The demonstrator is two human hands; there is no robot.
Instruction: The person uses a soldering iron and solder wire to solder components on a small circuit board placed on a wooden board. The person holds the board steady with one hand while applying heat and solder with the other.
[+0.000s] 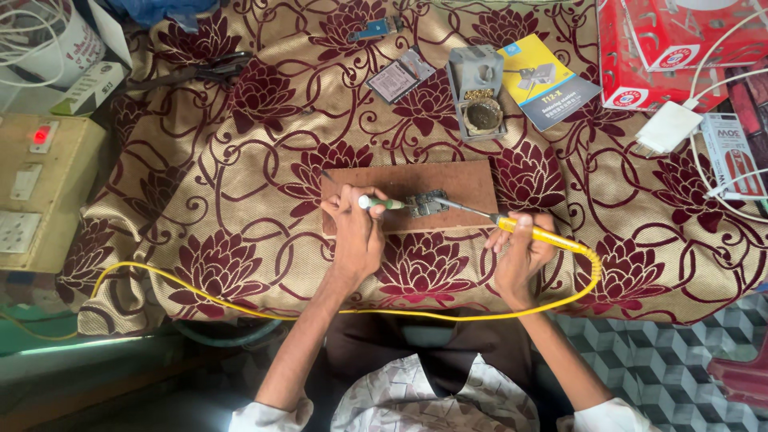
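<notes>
Yellow-handled soldering iron [528, 233] in right hand [520, 260] points left at circuit board [426, 204].

Worktop [240, 264] draped in tan cloth [200, 184] with maroon flower print, hanging over the near edge. Floor [664, 360] at right: grey cube-pattern tiles. Beige switch box [40, 192] off the left edge, red lamp [40, 134] lit. Red boxes [656, 48] at far right corner. Light even, daylight-like.
</notes>
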